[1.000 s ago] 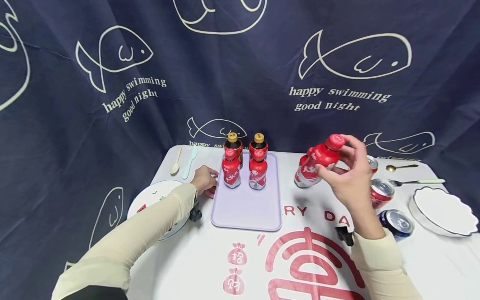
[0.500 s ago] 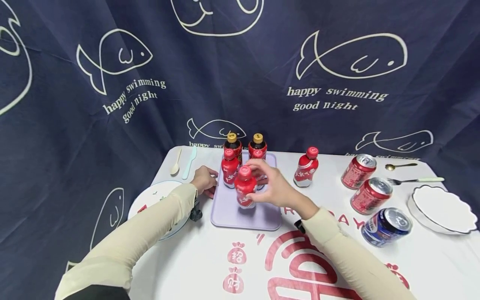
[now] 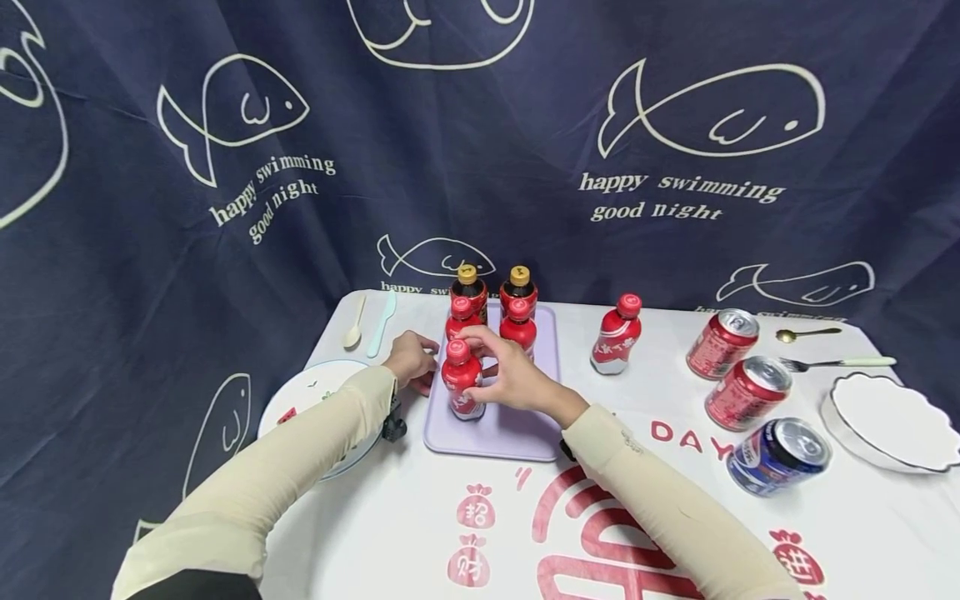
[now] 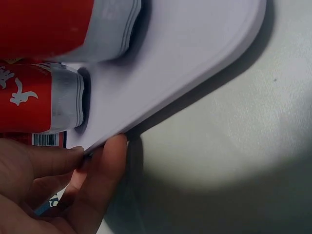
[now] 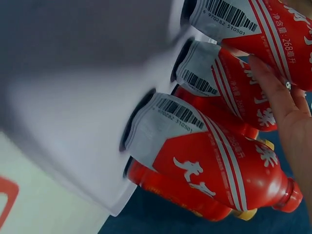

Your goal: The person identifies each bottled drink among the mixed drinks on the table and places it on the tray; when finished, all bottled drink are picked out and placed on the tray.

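My right hand (image 3: 513, 373) grips a red-capped drink bottle (image 3: 462, 385) upright at the front left of the lilac tray (image 3: 491, 443). In the right wrist view, the fingers wrap round this bottle's red label (image 5: 273, 34); its base looks to be on or just over the tray. Behind it stand two matching red bottles, one at left (image 3: 462, 312) partly hidden, one at right (image 3: 517, 325). Two dark bottles with gold caps (image 3: 468, 285) (image 3: 519, 285) stand at the tray's back. My left hand (image 3: 408, 360) pinches the tray's left rim, its fingertips (image 4: 114, 146) against the edge.
Another red bottle (image 3: 617, 335) stands right of the tray. Beyond it are two red cans (image 3: 722, 343) (image 3: 748, 392), a blue can (image 3: 778, 457), a white scalloped dish (image 3: 888, 425), a fork (image 3: 836, 363) and a gold spoon (image 3: 808, 333). A patterned plate (image 3: 300, 396) lies under my left forearm.
My right hand has carried the bottle from beside the other red bottle leftward over the tray, then down to its front left. The left hand has stayed at the tray's rim.
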The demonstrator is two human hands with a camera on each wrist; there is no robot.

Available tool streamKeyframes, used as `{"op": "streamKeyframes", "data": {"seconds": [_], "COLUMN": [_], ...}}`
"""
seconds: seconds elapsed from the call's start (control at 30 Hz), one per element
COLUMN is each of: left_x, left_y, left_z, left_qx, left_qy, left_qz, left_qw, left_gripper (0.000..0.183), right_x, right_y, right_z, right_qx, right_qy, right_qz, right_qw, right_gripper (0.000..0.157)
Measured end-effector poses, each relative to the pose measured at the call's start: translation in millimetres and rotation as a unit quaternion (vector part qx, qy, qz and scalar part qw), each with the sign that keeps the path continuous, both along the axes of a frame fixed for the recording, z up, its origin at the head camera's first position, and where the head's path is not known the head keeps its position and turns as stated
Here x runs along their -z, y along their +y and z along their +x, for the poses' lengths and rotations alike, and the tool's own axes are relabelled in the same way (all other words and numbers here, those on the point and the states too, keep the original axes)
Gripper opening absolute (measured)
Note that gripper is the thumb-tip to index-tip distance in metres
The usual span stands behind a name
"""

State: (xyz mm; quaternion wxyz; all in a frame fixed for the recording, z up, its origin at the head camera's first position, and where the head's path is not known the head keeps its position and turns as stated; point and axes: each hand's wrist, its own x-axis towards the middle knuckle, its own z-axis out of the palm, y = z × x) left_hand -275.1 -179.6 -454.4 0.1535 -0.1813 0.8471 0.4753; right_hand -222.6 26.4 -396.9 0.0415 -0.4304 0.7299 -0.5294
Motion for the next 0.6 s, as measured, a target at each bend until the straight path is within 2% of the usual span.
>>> {"op": "streamKeyframes", "data": {"seconds": [0.33, 0.6], "left_x": [0.1, -0.2], "left_y": [1.2, 1.2], "left_z": [0.2, -1.2], "left_qx": [-0.003, -0.004], "left_qy": [-0.004, -0.008], "left_qz": [-0.006, -0.006], "left_qw": [1.0, 0.9999], "left_gripper": [0.042, 0.041], "right_x": [5.4, 8.1], "right_y": [-1.6, -1.2], "right_z": [-8.2, -9.0], "right_qx": [-0.002, -0.007], "right_qy": [-0.019, -0.023], "right_qz": [-0.002, -0.003], "right_qw": [1.0, 1.0], "right_gripper": [0.067, 0.067]}}
